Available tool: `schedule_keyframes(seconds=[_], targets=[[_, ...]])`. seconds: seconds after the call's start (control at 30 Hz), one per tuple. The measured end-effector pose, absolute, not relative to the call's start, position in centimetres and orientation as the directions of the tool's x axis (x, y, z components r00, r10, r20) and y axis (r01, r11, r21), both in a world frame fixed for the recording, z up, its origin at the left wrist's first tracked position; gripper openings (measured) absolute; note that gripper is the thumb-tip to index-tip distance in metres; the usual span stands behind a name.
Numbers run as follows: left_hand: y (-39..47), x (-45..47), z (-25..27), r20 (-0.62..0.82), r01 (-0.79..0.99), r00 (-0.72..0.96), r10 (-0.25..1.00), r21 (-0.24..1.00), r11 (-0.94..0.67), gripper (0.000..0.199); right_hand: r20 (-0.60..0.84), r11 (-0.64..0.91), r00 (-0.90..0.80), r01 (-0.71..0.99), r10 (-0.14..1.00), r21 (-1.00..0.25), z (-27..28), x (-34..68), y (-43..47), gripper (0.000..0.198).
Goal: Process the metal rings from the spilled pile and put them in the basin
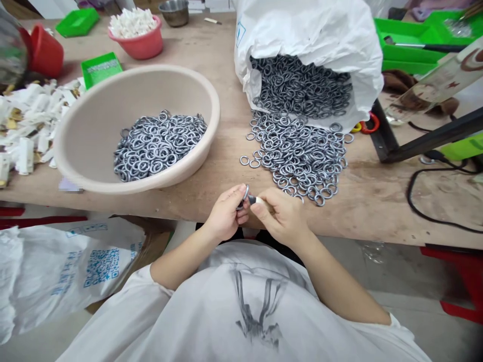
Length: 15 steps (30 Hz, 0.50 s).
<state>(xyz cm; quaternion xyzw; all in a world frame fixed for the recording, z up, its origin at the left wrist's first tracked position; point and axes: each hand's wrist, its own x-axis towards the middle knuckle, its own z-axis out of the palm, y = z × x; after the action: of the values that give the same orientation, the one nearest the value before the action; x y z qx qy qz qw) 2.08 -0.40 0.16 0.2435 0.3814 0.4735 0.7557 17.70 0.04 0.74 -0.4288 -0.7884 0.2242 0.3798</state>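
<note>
Close to the table's front edge, my left hand (226,212) pinches a grey ring (246,191) between thumb and fingers. My right hand (281,215) is closed around a small tool (258,200) with a pale handle and a dark tip. That tip meets or nearly meets the ring; exact contact is hard to make out. Behind my right hand spreads a heap of loose grey rings (302,156), spilling from a white sack (309,30) lying on its side. Left of my hands stands a wide beige basin (86,136), partly filled with similar rings (160,146).
White plastic pieces (26,136) are piled at the left. Behind the basin are a green tray (100,75) and a pink bowl (139,42) of white pieces. At right stand a black metal frame (392,148), a clear bottle (437,80) and a black cable (413,196).
</note>
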Motion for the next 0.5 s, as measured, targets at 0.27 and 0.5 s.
schedule_keyframes(seconds=[0.27, 0.5], targets=[[-0.4, 2.1, 0.2, -0.345, -0.534, 0.195, 0.918, 0.748, 0.394, 0.051, 0.44, 0.596, -0.407, 0.621, 0.8, -0.509, 0.6, 16.7, -0.1, 0.044], [-1.5, 0.9, 0.1, -0.317, -0.486, 0.288, 0.903, 0.765, 0.424, 0.047, 0.138, 0.183, -0.132, 0.852, 0.982, -0.49, 1.3, 17.1, 5.1, 0.043]])
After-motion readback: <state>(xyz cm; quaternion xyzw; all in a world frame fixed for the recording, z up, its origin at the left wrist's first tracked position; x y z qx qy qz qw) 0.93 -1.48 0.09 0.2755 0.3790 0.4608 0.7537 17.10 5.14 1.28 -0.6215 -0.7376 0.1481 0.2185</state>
